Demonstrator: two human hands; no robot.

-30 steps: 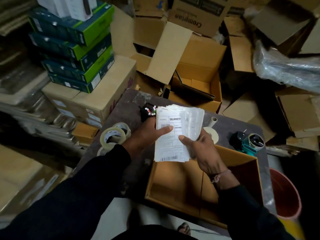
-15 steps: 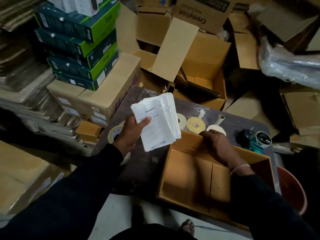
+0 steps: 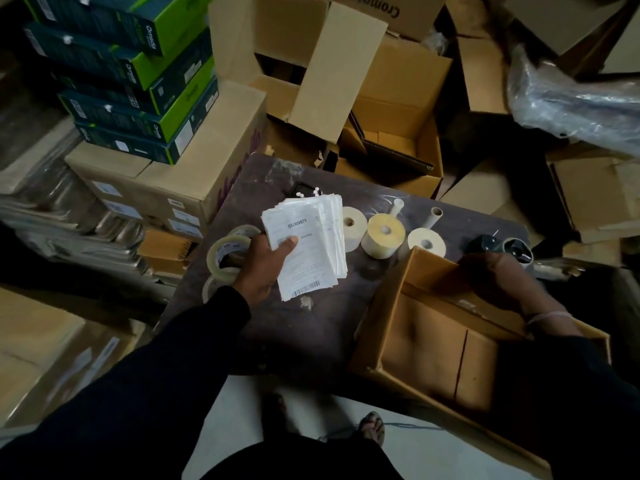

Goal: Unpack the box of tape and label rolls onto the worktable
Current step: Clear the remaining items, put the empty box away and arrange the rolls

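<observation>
Left hand holds a stack of labels over the worktop; right hand rests at the box.

Clear tape rolls (image 3: pixel 228 252) sit at the worktop's (image 3: pixel 322 327) left edge, just behind the left hand (image 3: pixel 265 266), which is closed on a stack of printed labels (image 3: pixel 306 249), thumb on top. Three label rolls (image 3: pixel 382 235) stand beside it. The right hand (image 3: pixel 491 275) lies on the open box's (image 3: pixel 426 344) far wall, apparently gripping it, though blurred.

Bare worktable (image 3: pixel 311 327) lies between tape rolls (image 3: pixel 227 252), label rolls (image 3: pixel 382 235) and open box (image 3: pixel 388 306).
</observation>
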